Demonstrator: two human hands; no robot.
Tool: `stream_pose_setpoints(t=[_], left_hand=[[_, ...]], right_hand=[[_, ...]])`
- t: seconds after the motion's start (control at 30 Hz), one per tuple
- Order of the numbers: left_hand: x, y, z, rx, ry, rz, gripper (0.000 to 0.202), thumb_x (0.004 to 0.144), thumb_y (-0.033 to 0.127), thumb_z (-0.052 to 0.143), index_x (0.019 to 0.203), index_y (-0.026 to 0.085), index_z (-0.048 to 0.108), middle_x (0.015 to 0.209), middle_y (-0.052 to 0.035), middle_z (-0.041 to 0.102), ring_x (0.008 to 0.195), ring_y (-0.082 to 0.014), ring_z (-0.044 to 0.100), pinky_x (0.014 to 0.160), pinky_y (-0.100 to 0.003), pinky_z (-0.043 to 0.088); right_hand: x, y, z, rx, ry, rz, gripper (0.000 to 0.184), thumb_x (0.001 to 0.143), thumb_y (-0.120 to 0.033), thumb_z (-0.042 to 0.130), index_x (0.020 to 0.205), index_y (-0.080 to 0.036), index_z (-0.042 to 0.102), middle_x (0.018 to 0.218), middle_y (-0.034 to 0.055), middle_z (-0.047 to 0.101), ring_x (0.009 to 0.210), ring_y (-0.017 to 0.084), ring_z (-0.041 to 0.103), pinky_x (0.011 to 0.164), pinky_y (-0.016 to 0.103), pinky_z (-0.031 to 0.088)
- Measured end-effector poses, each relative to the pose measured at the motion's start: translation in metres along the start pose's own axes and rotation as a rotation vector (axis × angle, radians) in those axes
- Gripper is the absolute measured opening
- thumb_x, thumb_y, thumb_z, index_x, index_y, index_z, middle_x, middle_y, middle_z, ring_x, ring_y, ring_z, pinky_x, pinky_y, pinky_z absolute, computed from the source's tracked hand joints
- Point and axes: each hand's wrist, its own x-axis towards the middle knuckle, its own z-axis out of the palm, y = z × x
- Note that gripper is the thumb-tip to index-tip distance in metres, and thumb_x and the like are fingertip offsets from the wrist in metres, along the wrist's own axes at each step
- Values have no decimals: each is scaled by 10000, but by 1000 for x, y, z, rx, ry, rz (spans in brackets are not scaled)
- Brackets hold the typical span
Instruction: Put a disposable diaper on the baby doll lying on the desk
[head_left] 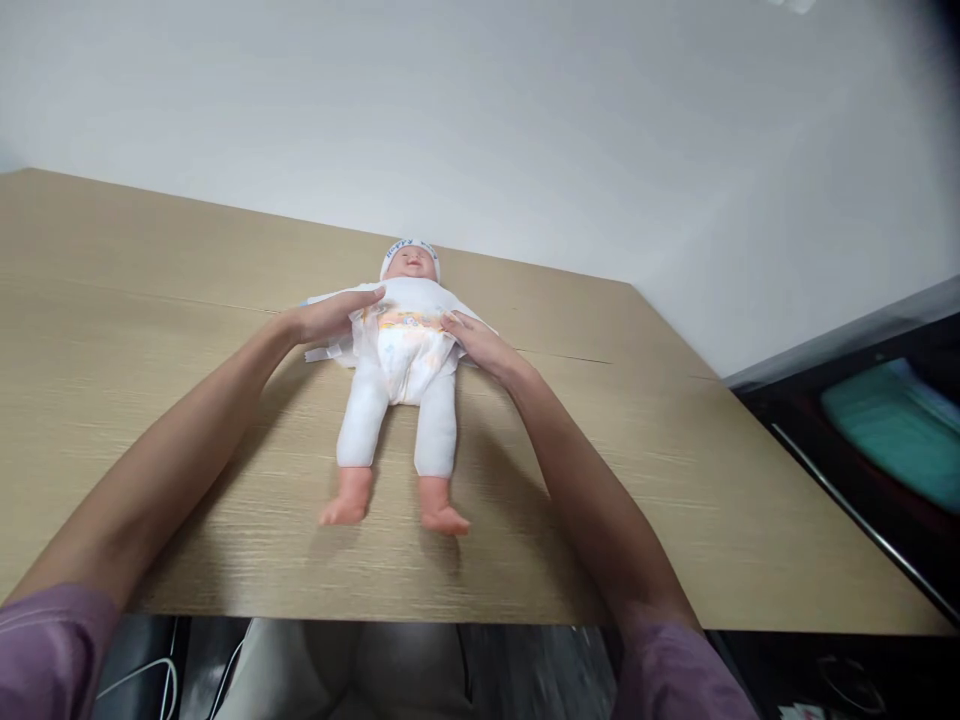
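A baby doll [405, 395] lies on its back on a light wooden table [150, 330], head toward the wall, bare feet toward me. It wears a white outfit, a small cap and a white diaper [409, 355] with a coloured waistband. My left hand [330, 315] rests on the doll's left side at the waist, fingers stretched toward the chest. My right hand [480, 345] lies on the other side of the waist, fingers pressed on the diaper's edge. White fabric spreads out under the doll's torso.
A plain white wall stands behind the table. To the right is a dark surface with a teal cloth [892, 430] and a metal rail [847, 500]. Below the table's near edge I see my lap and dark cables [150, 680].
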Motion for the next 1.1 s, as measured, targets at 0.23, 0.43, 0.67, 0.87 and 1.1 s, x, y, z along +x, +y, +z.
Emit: stream_pose_setpoints(t=[0.23,0.43,0.67,0.87,1.1], left_hand=[[-14,15,-2,332,37,25,644,790,540,973,1328,239,789,1221,-108,844,1031,-333,808,811,-366,617],[-13,2,-4,74,7,5,664,858,679,912,1317,218,781,1172,-122,855,943,-284,818,843,-406,670],[-9,-9,-12,32,42,5,606,839,599,909,1314,254,759,1241,-102,832,1077,-286,811,936,-432,675],[-8,23,-5,445,250,81,378,894,406,783,1243,261,784,1269,-100,808,1034,-279,747,879,-426,625],[17,54,99,946,285,501,351,1101,472,548,1205,209,756,1316,-148,774,1304,-349,659,1216,-576,491]], right_hand=[[-39,-33,-11,166,-31,160,617,891,-681,885,1338,-285,732,1342,62,838,1224,310,792,1073,483,683],[-60,11,-7,204,220,130,662,802,-717,880,1252,-278,672,1137,73,826,936,242,788,863,415,698],[-104,38,-2,-225,392,10,351,1000,-551,694,1166,-244,733,971,65,780,809,236,707,902,465,660],[-104,32,4,-497,389,73,231,1031,-502,723,1083,-279,752,770,28,718,855,308,704,906,473,600],[-96,19,6,-516,375,221,132,1009,-387,768,1005,-277,695,788,17,718,947,297,712,919,409,539]])
